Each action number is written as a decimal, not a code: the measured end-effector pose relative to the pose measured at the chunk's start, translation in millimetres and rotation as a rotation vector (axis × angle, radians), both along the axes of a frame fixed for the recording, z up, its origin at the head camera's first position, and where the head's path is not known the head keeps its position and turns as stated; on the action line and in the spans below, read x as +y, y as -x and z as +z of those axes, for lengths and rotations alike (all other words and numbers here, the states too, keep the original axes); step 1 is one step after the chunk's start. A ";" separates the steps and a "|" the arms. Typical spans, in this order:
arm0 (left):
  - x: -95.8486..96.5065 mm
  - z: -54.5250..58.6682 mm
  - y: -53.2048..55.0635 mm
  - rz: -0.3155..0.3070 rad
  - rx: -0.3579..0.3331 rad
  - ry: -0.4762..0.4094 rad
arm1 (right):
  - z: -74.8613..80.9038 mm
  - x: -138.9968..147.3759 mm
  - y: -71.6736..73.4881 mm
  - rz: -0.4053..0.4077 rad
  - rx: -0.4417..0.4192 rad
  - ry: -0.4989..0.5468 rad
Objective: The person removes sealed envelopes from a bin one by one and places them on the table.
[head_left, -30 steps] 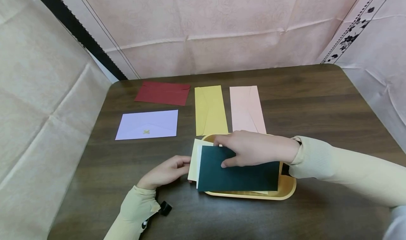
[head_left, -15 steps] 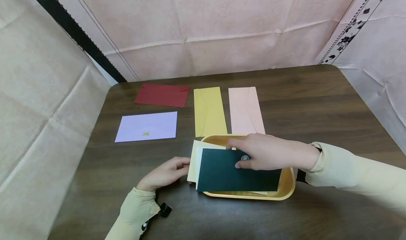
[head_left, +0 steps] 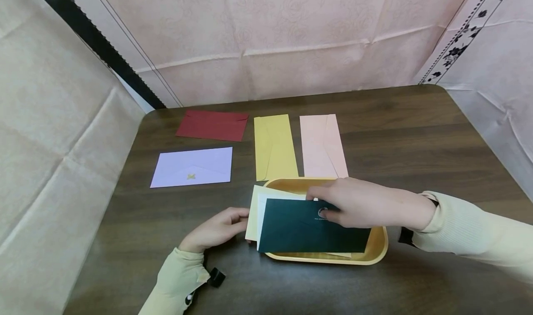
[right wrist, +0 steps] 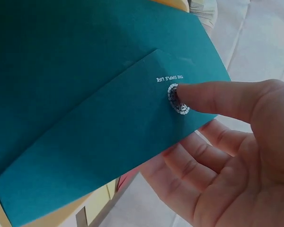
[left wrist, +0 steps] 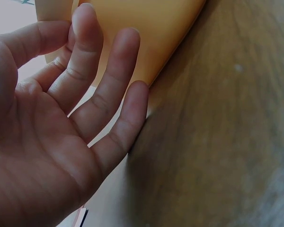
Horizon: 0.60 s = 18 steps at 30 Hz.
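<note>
My right hand grips a dark green envelope at its far edge. The thumb presses on the white round emblem of its flap, and the other fingers go behind the edge, as the right wrist view shows. Under the green one, a white envelope and a cream envelope stick out to the left. All lie over a yellow tray. At the left end of the stack, my left hand pinches the cream envelope's edge between thumb and fingers; in the left wrist view its other fingers are loosely bent beside the tray.
Beyond the tray lie a yellow envelope and a pink envelope, both lengthwise. To the left are a red envelope and a lavender envelope with a small gold seal. The dark wooden table has cloth hung around it.
My right hand has slid to the right along the green envelope's far edge, which brings the emblem into sight. The left hand stays at the stack's left end.
</note>
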<state>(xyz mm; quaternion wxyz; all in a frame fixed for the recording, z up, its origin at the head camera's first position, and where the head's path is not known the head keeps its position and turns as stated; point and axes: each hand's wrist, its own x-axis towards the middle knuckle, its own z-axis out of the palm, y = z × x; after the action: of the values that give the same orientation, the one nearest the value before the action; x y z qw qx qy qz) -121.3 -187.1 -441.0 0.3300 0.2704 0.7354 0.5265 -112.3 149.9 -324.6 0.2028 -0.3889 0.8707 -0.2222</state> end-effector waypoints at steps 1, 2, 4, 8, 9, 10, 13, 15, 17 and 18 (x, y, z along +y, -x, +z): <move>-0.2 -0.1 -0.1 0.000 0.003 -0.001 | 0.2 0.5 -0.5 0.002 0.005 0.003; -0.2 -0.1 -0.2 0.000 0.003 -0.002 | 0.3 1.1 -1.1 0.004 0.011 0.007; -0.4 -0.4 -0.4 0.000 0.004 -0.005 | 0.2 2.6 -2.3 0.003 0.016 0.008; -0.7 -1.1 -1.0 -0.002 -0.005 -0.012 | -1.6 5.2 -2.9 0.011 0.028 0.017; -0.8 -1.3 -1.1 -0.003 -0.008 -0.015 | -2.0 5.7 -2.8 0.015 0.028 0.020; -0.9 -1.3 -1.3 -0.002 -0.008 -0.016 | -2.1 6.2 -2.8 0.019 0.029 0.023; -1.1 -1.5 -1.1 0.002 -0.004 -0.012 | -2.1 7.7 -3.0 0.028 0.035 0.023; -0.7 -0.5 -0.9 0.007 -0.009 -0.006 | -1.7 8.7 -3.7 0.030 0.043 0.022; -0.3 -0.5 -0.4 0.009 -0.007 0.000 | -1.6 9.6 -4.5 0.032 0.052 0.021; -0.1 -0.6 -0.2 0.010 -0.009 0.001 | -1.6 9.9 -4.8 0.033 0.055 0.022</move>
<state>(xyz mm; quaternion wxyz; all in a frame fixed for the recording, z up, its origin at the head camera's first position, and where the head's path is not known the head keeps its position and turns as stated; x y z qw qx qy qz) -121.1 -187.2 -441.6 0.3308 0.2642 0.7357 0.5288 -107.6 159.9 -326.2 0.1780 -0.4114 0.8670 -0.2178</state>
